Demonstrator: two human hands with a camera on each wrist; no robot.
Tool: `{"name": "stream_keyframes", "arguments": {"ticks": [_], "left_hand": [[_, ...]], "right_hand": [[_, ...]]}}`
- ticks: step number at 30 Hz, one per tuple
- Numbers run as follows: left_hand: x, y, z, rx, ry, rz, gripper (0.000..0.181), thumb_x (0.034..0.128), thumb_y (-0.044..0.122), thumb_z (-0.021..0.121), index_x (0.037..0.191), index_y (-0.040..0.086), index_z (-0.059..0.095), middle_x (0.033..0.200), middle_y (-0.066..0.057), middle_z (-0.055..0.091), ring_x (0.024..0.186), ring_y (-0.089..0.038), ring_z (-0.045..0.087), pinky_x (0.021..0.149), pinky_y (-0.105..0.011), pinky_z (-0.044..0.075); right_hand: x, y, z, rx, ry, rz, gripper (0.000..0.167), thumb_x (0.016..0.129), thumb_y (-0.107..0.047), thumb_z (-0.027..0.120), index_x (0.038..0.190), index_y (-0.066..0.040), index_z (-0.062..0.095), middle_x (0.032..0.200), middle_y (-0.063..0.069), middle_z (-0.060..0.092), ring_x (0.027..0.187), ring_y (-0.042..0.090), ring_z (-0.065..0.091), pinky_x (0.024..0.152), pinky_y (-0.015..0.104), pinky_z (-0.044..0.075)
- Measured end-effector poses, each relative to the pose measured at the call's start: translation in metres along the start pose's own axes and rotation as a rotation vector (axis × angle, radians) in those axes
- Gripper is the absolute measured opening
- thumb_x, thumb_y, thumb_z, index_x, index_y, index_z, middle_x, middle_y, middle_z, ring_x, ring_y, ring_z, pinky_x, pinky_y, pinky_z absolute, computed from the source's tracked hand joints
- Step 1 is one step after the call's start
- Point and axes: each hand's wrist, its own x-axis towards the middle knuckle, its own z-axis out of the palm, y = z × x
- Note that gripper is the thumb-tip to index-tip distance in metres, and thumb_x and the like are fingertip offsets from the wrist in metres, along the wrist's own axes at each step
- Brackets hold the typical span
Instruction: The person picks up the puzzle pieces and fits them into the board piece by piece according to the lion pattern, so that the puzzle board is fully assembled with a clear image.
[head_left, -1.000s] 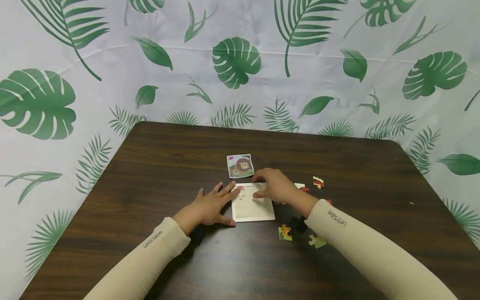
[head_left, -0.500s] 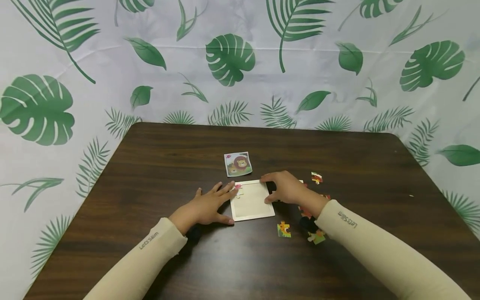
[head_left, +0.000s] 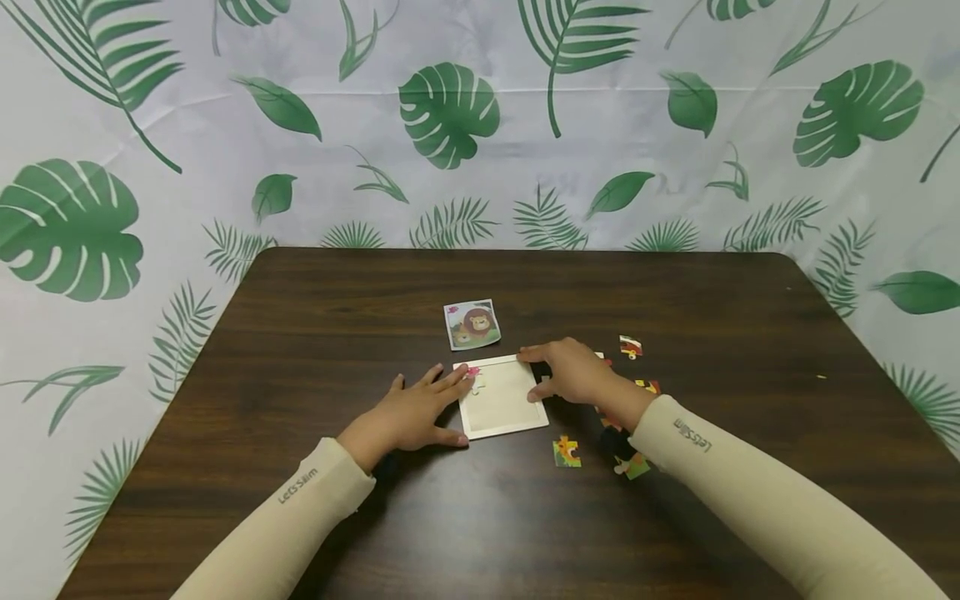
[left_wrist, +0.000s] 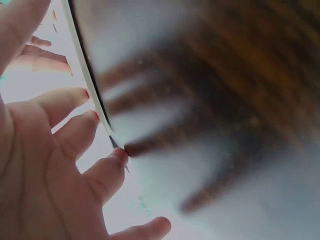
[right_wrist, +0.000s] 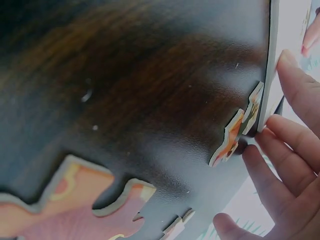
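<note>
Right hand (head_left: pixel 573 372) shifted from over tray (head_left: pixel 504 404) to its right edge.
Tray near-square, laid flat on table (head_left: pixel 360 325), sides slanted slightly leftward going away; left hand (head_left: pixel 412 417) splayed against left edge, right fingers loosely parted; nothing gripped.

Cream tray (head_left: pixel 498 407) on dark brown, wood-grained table (head_left: pixel 675 308).
The backdrop (head_left: pixel 333 108) is white, patterned with green leaves; the sleeves (head_left: pixel 266 525) are cream with dark lettering. The card (head_left: pixel 472 325) shows a brown-maned lion amid green, with pink in one corner. The corner piece (head_left: pixel 478 382) in the tray is pink and white; the loose pieces (head_left: pixel 566 452) mix orange, yellow, red and green.
</note>
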Motion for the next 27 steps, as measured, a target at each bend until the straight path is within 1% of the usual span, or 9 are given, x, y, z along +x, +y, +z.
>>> {"name": "stream_keyframes", "arguments": {"ticks": [8,13,17,20,27], "left_hand": [[-0.0016,-0.0004,-0.0019,0.008,-0.010,-0.014,0.086,0.0809,0.058,0.058,0.149,0.025,0.017,0.153,0.004,0.008,0.139,-0.026,0.007,0.099,-0.065,0.012],[-0.0019,-0.0012,-0.0027,0.002,-0.019,-0.012,0.085,0.0819,0.058,0.056,0.149,0.025,0.016,0.154,0.005,0.006,0.139,-0.025,0.006,0.100,-0.064,0.012],[-0.0012,-0.0020,-0.0024,0.019,-0.026,-0.006,0.085,0.0829,0.059,0.054,0.149,0.023,0.014,0.154,0.005,0.004,0.139,-0.025,0.005,0.100,-0.064,0.013],[-0.0010,-0.0018,-0.0019,0.032,-0.029,-0.009,0.086,0.0831,0.060,0.053,0.149,0.023,0.013,0.154,0.004,0.003,0.139,-0.025,0.004,0.100,-0.064,0.014],[-0.0019,0.0010,-0.0024,0.019,-0.030,-0.036,0.087,0.0836,0.060,0.052,0.149,0.021,0.011,0.154,0.005,0.003,0.139,-0.024,0.005,0.100,-0.064,0.013]], "right_hand": [[-0.0008,-0.0024,-0.0014,-0.024,-0.008,-0.014,0.064,0.071,-0.035,0.077,0.128,-0.012,0.057,0.132,0.004,0.050,0.118,0.028,0.049,0.089,0.044,0.043],[-0.0024,-0.0016,-0.0009,-0.023,0.006,-0.028,0.063,0.072,-0.032,0.077,0.128,-0.011,0.057,0.132,0.006,0.050,0.117,0.029,0.049,0.088,0.044,0.044],[-0.0035,-0.0007,-0.0002,-0.025,0.008,-0.041,0.063,0.073,-0.031,0.076,0.128,-0.009,0.056,0.133,0.007,0.050,0.118,0.030,0.049,0.088,0.044,0.044],[-0.0034,-0.0013,0.0000,-0.015,-0.006,-0.029,0.063,0.073,-0.032,0.076,0.129,-0.010,0.056,0.134,0.007,0.049,0.119,0.030,0.047,0.089,0.045,0.043],[-0.0031,-0.0021,-0.0002,0.006,-0.019,-0.018,0.064,0.073,-0.030,0.077,0.129,-0.010,0.055,0.135,0.007,0.048,0.121,0.030,0.046,0.092,0.045,0.041]]}}
